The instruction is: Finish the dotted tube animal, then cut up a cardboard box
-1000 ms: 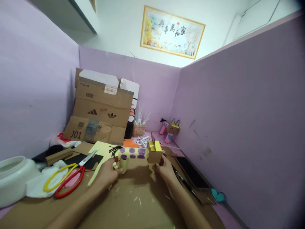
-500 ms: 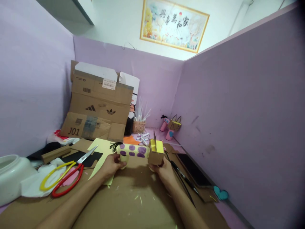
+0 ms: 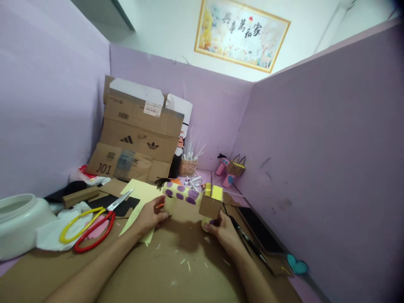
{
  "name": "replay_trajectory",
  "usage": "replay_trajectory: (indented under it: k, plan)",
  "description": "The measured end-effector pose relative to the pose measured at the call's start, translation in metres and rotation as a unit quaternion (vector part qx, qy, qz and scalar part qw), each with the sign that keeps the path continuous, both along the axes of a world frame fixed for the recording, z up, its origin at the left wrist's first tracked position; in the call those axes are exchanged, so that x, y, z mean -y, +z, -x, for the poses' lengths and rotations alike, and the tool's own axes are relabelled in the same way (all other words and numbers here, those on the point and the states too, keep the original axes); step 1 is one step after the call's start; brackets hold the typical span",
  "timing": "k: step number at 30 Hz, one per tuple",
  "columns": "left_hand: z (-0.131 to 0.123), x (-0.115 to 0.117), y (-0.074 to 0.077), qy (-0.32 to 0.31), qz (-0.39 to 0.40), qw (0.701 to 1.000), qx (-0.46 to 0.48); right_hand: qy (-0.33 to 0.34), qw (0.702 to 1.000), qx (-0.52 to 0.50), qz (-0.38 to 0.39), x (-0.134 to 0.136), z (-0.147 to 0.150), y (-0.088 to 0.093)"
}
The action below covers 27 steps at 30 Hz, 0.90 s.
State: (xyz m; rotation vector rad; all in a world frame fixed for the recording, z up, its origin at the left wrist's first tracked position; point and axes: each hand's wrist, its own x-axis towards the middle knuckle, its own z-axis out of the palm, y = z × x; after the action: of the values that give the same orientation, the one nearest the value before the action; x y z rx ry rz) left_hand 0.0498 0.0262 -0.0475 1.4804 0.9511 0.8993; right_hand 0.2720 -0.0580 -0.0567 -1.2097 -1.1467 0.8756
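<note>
A paper animal [image 3: 183, 193] has a pale yellow tube body with purple spots, a black fringed tail and short yellow tube legs. Its head is a small cardboard box [image 3: 211, 206] with yellow on top. At the tail end, my left hand [image 3: 153, 216] holds the rear leg [image 3: 169, 205] from the side, index finger high and thumb low. My right hand [image 3: 225, 230] is closed around the front leg [image 3: 205, 223] under the box head, thumb in front. The far fingers of both hands are partly hidden.
Scissors [image 3: 94, 223] with red and yellow handles lie left, near a white pot [image 3: 22, 227] and yellow paper [image 3: 139, 193]. A dark tablet-like panel [image 3: 259, 227] and blue heart [image 3: 296, 264] lie right. Behind stand flattened cardboard [image 3: 139, 134], a basket [image 3: 188, 167] and a pink paper animal [image 3: 229, 180].
The camera view has shifted, moving the scene slightly right. The paper animal has turned a little, its tail end now higher than the head end. My left thumb has slid lower on the rear leg.
</note>
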Motion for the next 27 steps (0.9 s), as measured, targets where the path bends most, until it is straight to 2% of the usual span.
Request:
replay_trajectory:
  k: [3,8,12,15,21,24,27]
  plan:
    - [0.001,0.000,-0.002,0.032,-0.004,0.999,0.008,-0.047,0.998,0.003,-0.028,0.002,-0.002,0.005]
    - [0.003,-0.002,-0.010,0.033,-0.005,0.999,0.017,-0.130,0.988,0.010,-0.082,-0.004,-0.010,0.005]
    - [0.001,-0.001,-0.012,0.047,0.008,0.998,0.030,-0.192,0.978,0.006,-0.081,-0.014,-0.019,0.009]
    - [0.001,0.001,-0.012,0.050,0.003,0.999,0.016,-0.228,0.971,0.021,-0.074,-0.027,-0.030,0.020]
    - [0.003,-0.003,-0.018,0.049,-0.003,0.999,-0.008,-0.268,0.961,0.027,-0.064,-0.063,-0.053,0.044]
    - [0.003,-0.007,-0.024,0.048,-0.009,0.999,-0.018,-0.271,0.960,0.031,-0.057,-0.073,-0.055,0.048]
    - [0.003,-0.007,-0.024,0.048,-0.013,0.998,-0.028,-0.267,0.961,0.039,-0.052,-0.074,-0.052,0.049]
